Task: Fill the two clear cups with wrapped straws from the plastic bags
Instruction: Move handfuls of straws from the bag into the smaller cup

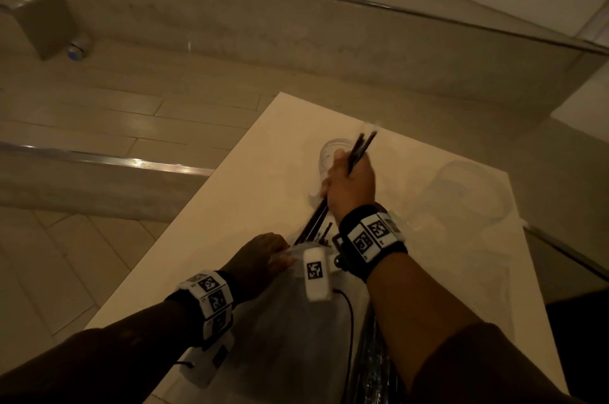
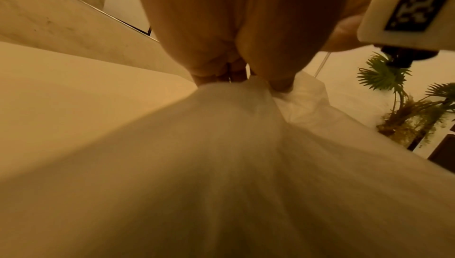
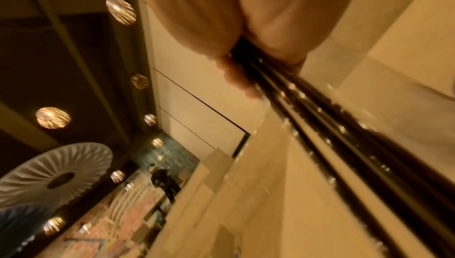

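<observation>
- Nearest: plastic bag lies on the white table, mouth pointing away from the person. A second bag of dark straws lies beside it under the right forearm; detail is dim.
- Left hand pinches the gathered mouth of the bag between curled fingers and thumb; the left wrist view confirms bunched plastic held at the fingertips.
- Risk: if that pinch slackens, the bag may drag along with the straws and spill loose ones across the table.
- Right hand is closed around a small bundle of wrapped straws; their lower ends sit at the bag mouth, tops pointing away.
- Risk: the wrappers look glossy, so one straw could slide out of the bundle.
- Beyond: near cup, partly behind the right hand, looks empty; the second cup stands well apart to the right.
- Risk: clear cups look light; long straws entering at a slant could tip one.
</observation>
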Tool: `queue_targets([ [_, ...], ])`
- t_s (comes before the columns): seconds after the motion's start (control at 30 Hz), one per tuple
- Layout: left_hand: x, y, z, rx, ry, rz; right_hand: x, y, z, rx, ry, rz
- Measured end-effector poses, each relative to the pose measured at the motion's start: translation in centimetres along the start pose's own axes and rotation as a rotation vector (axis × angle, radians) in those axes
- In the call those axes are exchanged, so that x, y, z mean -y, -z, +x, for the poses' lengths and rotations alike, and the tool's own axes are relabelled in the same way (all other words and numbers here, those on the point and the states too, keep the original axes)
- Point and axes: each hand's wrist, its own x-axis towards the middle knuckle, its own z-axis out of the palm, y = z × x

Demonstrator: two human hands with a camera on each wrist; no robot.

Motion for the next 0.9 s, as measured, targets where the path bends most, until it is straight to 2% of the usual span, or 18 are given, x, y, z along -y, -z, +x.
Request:
queue_targets([
  [0.1, -0.1, -0.1, -0.3, 0.001, -0.015, 0.016, 3.7, 1.3, 1.1, -0.164, 0.102, 0.068],
  [0.17, -0.3, 0.1, -0.4, -0.022, -0.011, 0.000, 6.3, 2.4, 1.3, -0.195, 0.182, 0.185],
  [0.27, -1.0, 2.0, -0.6, -0.209, -0.060, -0.229, 9.3, 3.3, 0.5, -0.160, 0.233, 0.337],
  [0.33, -2.5, 3.9, -0.3, -0.298, -0.115, -0.404, 9.3, 2.9, -0.8, -0.079, 0.200, 0.356],
  [0.37, -3.7, 4.9, 0.1, -0.261, -0.136, -0.458, 8.6, 2.5, -1.6, -0.029, 0.157, 0.367],
  [0.43, -6.4, 5.8, 1.0, -0.104, -0.141, -0.404, 6.7, 1.4, -3.3, 0.063, 0.050, 0.374],
  [0.5, -8.4, 5.6, 1.6, -0.012, -0.117, -0.371, 5.4, 1.0, -4.9, 0.156, -0.051, 0.310],
  [0.57, -8.9, 5.2, 1.5, -0.003, -0.080, -0.417, 5.1, 1.5, -5.2, 0.194, -0.073, 0.139],
  [0.67, -8.1, 4.7, 1.0, 0.010, -0.040, -0.382, 6.3, 4.3, -3.1, -0.046, 0.080, 0.015],
  [0.73, -8.0, 4.5, 0.7, 0.050, -0.023, -0.364, 7.3, 6.1, -1.7, -0.078, 0.236, -0.057],
  [0.8, -8.6, 4.5, 0.9, 0.085, 0.014, -0.415, 7.3, 6.5, -1.8, 0.056, 0.336, -0.212],
  [0.9, -9.7, 4.8, 1.4, 0.055, 0.047, -0.496, 5.9, 5.6, -3.6, 0.324, 0.323, -0.441],
])
